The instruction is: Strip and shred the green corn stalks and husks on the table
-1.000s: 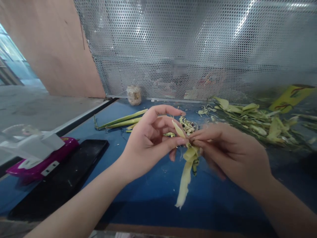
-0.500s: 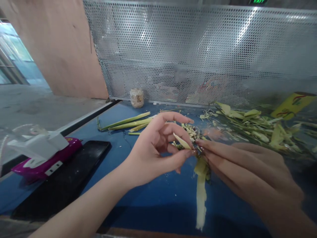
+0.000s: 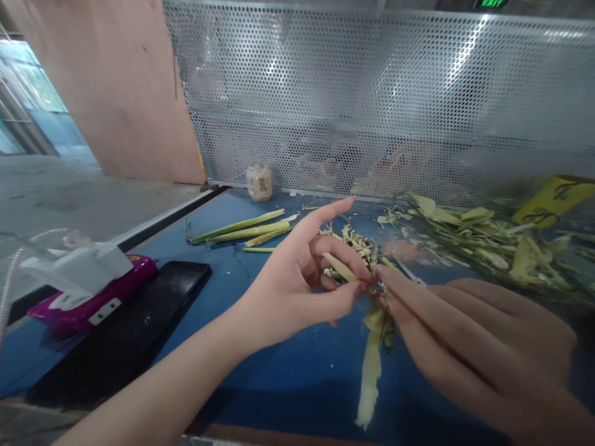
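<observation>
My left hand (image 3: 297,282) pinches a pale yellow-green plant stalk (image 3: 341,268) between thumb and middle finger, with the index finger stretched out above it. My right hand (image 3: 469,337) meets it from the right, its fingertips pinched on a peeled strip of husk (image 3: 369,371) that hangs down from the stalk toward the blue tabletop (image 3: 288,365). Both hands hover just above the table, near its front.
Long green stalks (image 3: 237,228) lie at the back left, and a heap of peeled leaves (image 3: 478,238) sits at the right. Shredded trimmings (image 3: 356,238) lie behind my hands. A black phone (image 3: 125,331), a magenta device (image 3: 88,297), a small jar (image 3: 259,182) and a perforated metal screen (image 3: 372,99) surround the area.
My left index finger has straightened upward. The husk strip hangs lower and more to the right as my right hand draws down and toward me. The view shifted slightly.
</observation>
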The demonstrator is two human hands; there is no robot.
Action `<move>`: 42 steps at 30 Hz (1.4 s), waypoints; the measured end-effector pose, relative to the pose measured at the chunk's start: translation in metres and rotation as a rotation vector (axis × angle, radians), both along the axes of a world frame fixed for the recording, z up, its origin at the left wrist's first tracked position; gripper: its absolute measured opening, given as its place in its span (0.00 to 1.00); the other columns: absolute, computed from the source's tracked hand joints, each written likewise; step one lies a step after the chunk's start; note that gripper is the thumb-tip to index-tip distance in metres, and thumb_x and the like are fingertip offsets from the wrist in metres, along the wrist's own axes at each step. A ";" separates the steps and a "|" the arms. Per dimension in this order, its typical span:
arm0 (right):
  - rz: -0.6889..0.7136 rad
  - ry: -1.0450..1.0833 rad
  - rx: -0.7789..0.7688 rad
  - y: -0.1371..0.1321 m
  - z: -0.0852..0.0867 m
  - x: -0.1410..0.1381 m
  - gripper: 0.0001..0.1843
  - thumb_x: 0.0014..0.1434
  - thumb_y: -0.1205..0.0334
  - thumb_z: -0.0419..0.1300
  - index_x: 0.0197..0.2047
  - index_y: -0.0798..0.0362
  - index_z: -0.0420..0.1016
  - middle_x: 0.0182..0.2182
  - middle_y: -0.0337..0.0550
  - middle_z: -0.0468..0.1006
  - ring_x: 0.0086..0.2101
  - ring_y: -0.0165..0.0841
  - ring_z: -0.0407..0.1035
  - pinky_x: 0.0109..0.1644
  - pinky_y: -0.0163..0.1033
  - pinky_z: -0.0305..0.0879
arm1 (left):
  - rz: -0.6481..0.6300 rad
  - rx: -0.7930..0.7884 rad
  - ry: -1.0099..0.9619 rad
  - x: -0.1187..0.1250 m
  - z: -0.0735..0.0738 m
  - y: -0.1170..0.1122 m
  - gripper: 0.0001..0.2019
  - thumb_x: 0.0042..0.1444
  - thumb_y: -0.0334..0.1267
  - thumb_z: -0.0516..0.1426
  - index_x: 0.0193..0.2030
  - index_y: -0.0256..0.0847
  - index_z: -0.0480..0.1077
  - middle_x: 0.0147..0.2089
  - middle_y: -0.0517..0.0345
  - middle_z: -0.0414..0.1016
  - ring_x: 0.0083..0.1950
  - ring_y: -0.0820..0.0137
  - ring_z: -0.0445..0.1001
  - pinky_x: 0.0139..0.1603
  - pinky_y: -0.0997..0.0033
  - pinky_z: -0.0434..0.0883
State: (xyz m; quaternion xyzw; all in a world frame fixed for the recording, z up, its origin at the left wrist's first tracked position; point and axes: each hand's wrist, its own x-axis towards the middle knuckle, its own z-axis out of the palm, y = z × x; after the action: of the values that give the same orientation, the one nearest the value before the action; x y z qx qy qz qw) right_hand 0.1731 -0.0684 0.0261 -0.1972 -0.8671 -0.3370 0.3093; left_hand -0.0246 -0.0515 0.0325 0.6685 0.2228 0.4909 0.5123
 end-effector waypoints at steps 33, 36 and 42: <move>0.095 -0.045 0.005 -0.002 0.003 -0.004 0.10 0.58 0.68 0.49 0.33 0.49 0.70 0.43 0.42 0.75 0.26 0.28 0.69 0.32 0.38 0.64 | -0.027 0.012 0.113 -0.003 0.001 -0.003 0.43 0.49 0.28 0.55 0.62 0.59 0.29 0.34 0.63 0.72 0.20 0.78 0.69 0.13 0.83 0.66; 0.081 0.012 -0.035 -0.003 0.000 -0.005 0.11 0.59 0.68 0.48 0.33 0.49 0.70 0.44 0.42 0.75 0.27 0.29 0.69 0.33 0.39 0.63 | -0.020 0.010 0.103 -0.002 0.002 -0.004 0.43 0.48 0.28 0.55 0.62 0.58 0.30 0.33 0.63 0.71 0.23 0.77 0.70 0.15 0.82 0.69; 0.094 -0.005 -0.007 0.000 0.002 -0.003 0.08 0.55 0.68 0.53 0.33 0.48 0.71 0.45 0.41 0.74 0.26 0.28 0.69 0.29 0.37 0.63 | -0.044 -0.017 0.062 0.000 0.000 -0.002 0.41 0.48 0.27 0.55 0.62 0.56 0.34 0.33 0.61 0.69 0.33 0.71 0.72 0.21 0.78 0.74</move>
State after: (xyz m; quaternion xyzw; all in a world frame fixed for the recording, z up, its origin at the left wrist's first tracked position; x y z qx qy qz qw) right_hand 0.1698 -0.0683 0.0286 -0.1564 -0.8774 -0.3194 0.3220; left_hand -0.0251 -0.0538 0.0321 0.6838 0.2277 0.4568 0.5214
